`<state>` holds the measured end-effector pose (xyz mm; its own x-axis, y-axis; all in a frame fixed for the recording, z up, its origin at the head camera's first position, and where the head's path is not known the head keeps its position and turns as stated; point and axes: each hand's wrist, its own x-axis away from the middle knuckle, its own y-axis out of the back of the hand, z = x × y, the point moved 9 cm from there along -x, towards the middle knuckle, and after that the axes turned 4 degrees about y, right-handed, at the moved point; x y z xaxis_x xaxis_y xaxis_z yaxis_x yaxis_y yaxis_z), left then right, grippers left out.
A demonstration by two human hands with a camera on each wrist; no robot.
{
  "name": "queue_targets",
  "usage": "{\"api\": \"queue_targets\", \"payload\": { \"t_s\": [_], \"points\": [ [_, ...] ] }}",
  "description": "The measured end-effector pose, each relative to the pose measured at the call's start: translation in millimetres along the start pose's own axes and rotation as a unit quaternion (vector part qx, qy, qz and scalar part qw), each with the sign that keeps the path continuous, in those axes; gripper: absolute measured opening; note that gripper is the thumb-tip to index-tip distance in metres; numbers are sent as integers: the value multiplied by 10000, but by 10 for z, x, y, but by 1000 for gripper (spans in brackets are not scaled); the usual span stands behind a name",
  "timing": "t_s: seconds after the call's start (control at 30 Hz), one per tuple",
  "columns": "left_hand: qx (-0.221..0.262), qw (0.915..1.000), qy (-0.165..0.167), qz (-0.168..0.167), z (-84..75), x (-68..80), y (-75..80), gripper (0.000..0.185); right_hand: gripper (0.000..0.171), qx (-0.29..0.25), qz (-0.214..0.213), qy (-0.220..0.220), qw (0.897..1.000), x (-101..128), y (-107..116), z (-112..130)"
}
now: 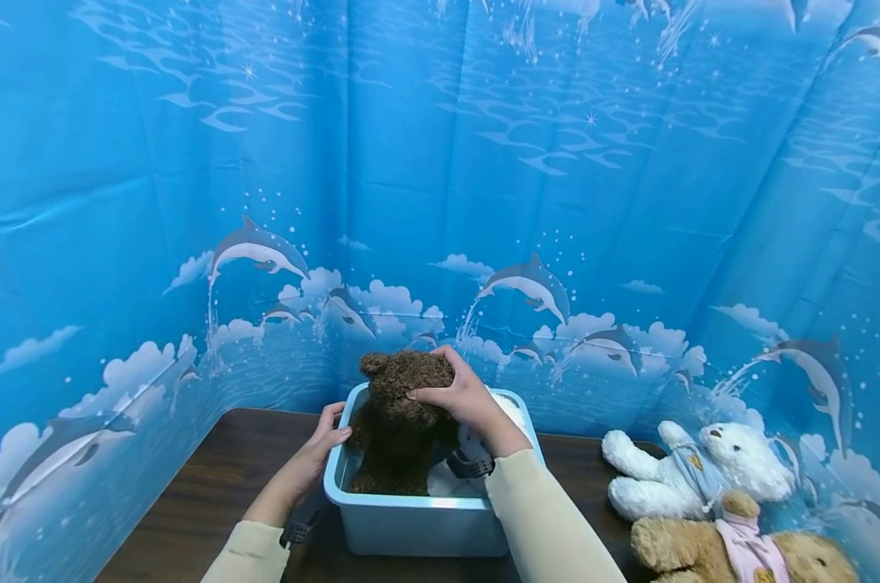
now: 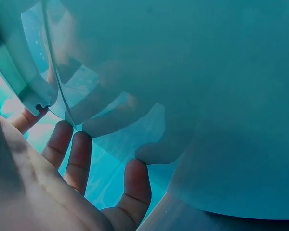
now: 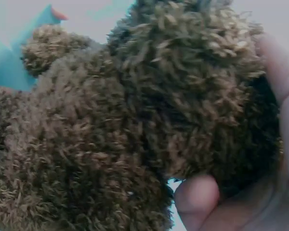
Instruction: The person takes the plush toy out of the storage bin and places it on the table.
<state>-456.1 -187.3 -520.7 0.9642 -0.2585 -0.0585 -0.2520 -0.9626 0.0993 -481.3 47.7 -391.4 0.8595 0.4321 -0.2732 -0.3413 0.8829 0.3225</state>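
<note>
One brown teddy bear (image 1: pixel 399 421) sits upright inside the light blue bin (image 1: pixel 418 518), so the loading looks partly done; two more bears, a white bear (image 1: pixel 690 474) and a tan bear (image 1: pixel 709 551), lie right of the bin on the surface (image 1: pixel 214 478). The right hand (image 1: pixel 457 397) clamps the brown bear's head from above. The left hand (image 1: pixel 323 441) rests with fingers straight against the bin's left wall, steadying it.

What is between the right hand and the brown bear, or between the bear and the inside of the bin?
Nothing visible. The right hand already grips the brown bear by its head, and the bear stands inside the bin. The left hand rests on the bin's left rim, beside the bear.
</note>
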Motion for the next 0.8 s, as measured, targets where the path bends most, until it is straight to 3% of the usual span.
{"api": "queue_targets", "payload": {
  "t_s": [0.17, 0.3, 0.6, 0.7, 0.8],
  "points": [
    [-61, 10000, 27, 39, 25, 14, -33, 67, 60, -357, -386, 37, 9986, 61, 138, 47],
    [-98, 9999, -61, -80, 0, -11, -15, 64, 57, -881, -715, 328, 9930, 68, 261, 142],
    [-115, 9997, 8, -217, 36, -1, 28, 66, 55, -1660, -1690, 1132, 9649, 291, 597, 461],
    [-155, 9995, 19, -274, 35, 6, 57, 65, 56, -1932, -1792, 1334, 9554, 391, 680, 611],
    [-180, 9994, -23, -280, 11, 12, 79, 64, 62, -2007, -1749, 1429, 9533, 504, 737, 759]
  ]
}}
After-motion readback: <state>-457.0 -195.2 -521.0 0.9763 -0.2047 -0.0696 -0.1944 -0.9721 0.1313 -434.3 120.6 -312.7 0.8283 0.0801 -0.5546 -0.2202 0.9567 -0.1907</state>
